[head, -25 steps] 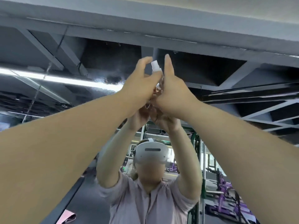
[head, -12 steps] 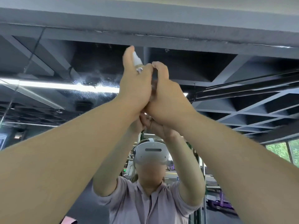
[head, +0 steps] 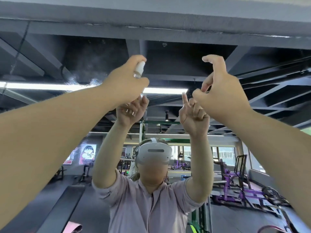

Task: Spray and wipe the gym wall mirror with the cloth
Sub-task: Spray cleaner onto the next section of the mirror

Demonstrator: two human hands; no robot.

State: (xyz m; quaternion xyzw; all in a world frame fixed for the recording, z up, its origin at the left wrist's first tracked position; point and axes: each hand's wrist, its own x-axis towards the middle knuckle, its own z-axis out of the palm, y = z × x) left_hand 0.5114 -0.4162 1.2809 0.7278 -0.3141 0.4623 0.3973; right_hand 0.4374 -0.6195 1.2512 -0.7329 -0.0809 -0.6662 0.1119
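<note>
The small clear spray bottle (head: 139, 69) with a white top is raised high in front of the wall mirror (head: 185, 64), close to the glass and near its upper edge. The left hand (head: 125, 84) grips it, fingers wrapped round the body and one fingertip resting on the white top. A patch of fine droplets (head: 80, 79) clings to the glass just left of the bottle, over the reflected strip light (head: 42, 85). The right hand (head: 218, 84) is up at the same height, well apart from the left, holding nothing, its fingers loosely curled with the forefinger hooked upward. Both bare forearms reach up from the lower corners. The mirror shows the person in a pale short-sleeved top (head: 143, 207) and a white headset (head: 154, 154), with purple gym machines (head: 239, 185) on the floor behind and dark ceiling beams above.
</note>
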